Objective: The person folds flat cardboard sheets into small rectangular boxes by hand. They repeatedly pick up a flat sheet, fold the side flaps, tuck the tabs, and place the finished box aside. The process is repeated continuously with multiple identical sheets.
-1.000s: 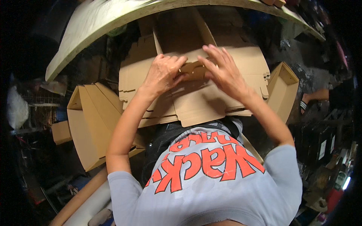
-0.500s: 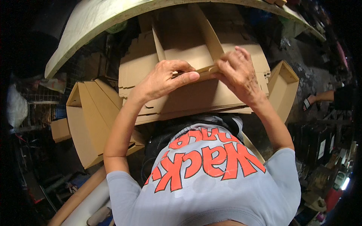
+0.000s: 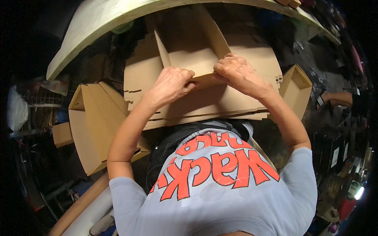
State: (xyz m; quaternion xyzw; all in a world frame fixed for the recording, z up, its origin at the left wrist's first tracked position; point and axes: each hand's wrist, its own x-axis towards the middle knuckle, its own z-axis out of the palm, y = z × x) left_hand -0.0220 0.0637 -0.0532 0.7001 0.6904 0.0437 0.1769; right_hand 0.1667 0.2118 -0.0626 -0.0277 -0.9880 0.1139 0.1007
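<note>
A brown cardboard box (image 3: 191, 57), partly folded, lies on a stack of flat cardboard sheets (image 3: 258, 63) in front of me. Its two side walls stand up and run away from me. Along its near wall, my left hand (image 3: 171, 83) has its fingers curled over the left part of the edge. My right hand (image 3: 243, 74) pinches the same edge farther right, close to the right side wall. A short stretch of the wall shows between the two hands. Both thumbs are largely hidden on the near side.
Folded cardboard boxes (image 3: 92, 126) stand left of the stack, and another open box (image 3: 297, 88) is at its right. A pale curved board (image 3: 118, 17) spans the far side. Rolls (image 3: 84, 204) lie at lower left. Another person's leg (image 3: 340, 98) shows at right.
My left fingers, stretched before, have curled over the near wall's edge. My right hand has lowered and turned onto the same edge. The other person's foot at right has shifted.
</note>
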